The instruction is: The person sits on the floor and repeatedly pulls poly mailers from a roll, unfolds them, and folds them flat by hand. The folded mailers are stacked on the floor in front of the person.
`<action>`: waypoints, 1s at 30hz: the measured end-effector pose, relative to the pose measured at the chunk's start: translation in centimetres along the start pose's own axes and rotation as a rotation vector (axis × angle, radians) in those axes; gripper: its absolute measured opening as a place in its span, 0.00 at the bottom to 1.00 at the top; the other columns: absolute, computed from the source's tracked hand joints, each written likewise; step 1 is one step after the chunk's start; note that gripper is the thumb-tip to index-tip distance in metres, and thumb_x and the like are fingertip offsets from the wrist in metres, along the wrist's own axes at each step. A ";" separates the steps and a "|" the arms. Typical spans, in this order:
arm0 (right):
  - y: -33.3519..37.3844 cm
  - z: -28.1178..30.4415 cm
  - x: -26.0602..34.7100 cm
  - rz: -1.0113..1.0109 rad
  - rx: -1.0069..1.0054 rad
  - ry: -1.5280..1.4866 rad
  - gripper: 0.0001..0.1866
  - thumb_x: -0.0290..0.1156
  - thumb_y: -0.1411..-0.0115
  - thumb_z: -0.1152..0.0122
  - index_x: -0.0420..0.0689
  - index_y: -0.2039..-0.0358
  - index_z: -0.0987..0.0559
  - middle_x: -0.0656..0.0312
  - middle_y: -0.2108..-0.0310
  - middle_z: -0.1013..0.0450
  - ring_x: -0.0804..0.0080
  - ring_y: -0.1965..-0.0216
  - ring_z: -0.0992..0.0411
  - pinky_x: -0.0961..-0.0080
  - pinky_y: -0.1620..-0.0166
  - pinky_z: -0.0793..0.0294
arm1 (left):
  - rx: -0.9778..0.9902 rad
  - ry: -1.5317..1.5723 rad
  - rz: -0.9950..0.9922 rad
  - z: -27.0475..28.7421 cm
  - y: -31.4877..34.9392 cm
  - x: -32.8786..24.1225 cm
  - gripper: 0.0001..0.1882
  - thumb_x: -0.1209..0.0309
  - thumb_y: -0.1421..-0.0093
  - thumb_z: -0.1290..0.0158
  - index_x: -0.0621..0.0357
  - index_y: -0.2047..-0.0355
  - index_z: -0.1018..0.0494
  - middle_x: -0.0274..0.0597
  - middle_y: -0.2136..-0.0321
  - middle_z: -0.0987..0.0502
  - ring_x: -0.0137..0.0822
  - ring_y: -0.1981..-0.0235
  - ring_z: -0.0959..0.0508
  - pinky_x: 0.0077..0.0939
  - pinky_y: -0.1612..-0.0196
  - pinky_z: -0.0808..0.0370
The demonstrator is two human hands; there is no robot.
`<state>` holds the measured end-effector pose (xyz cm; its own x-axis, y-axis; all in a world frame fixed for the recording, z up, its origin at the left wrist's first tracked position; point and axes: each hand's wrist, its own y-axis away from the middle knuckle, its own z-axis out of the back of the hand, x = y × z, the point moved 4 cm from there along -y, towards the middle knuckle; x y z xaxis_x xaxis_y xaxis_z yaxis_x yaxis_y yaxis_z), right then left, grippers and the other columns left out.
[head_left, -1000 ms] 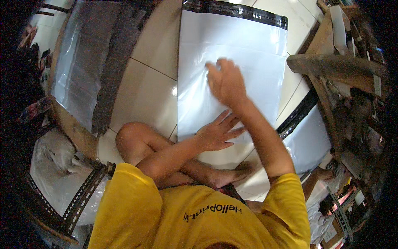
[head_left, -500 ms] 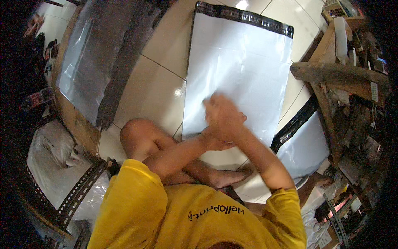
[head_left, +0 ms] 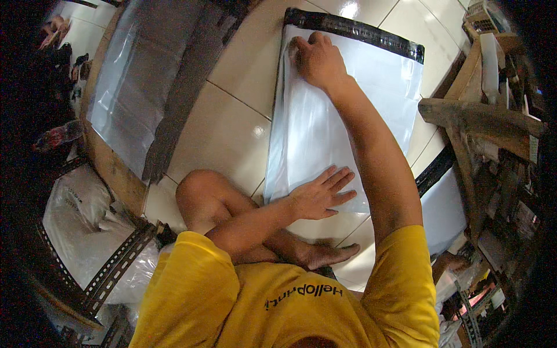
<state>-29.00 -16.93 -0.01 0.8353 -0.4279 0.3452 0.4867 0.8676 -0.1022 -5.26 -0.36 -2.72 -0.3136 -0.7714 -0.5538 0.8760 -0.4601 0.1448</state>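
The left hand (head_left: 321, 196) spreads over the near end of a black-banded, white plastic bag (head_left: 380, 110). The right hand (head_left: 321, 60) curls near its far-left corner, fingertips obscured, pinching unclear.

White sheet (head_left: 316, 130): bluish sheen, glossy black band along far edge. Floor (head_left: 232, 127): cream tiles, dark joint lines forming a grid. Shirt (head_left: 278, 316): yellow, dark lettering. Grey sheet (head_left: 142, 98): darker band along right edge.
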 end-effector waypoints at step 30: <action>20.0 -0.1 10.8 0.042 0.269 -0.164 0.15 0.27 0.48 0.40 0.43 0.58 0.19 0.54 0.61 0.27 0.56 0.58 0.28 0.59 0.54 0.27 | 0.172 0.275 -0.023 -1.8 6.4 5.3 0.38 0.47 0.33 0.55 0.55 0.30 0.43 0.50 0.32 0.39 0.48 0.29 0.43 0.41 0.26 0.50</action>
<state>-10.26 -4.25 1.56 0.7903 -0.3624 0.4941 0.3492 0.9290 0.1228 -0.70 -6.63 -6.18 -0.2009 -0.6228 -0.7561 0.7876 -0.5617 0.2534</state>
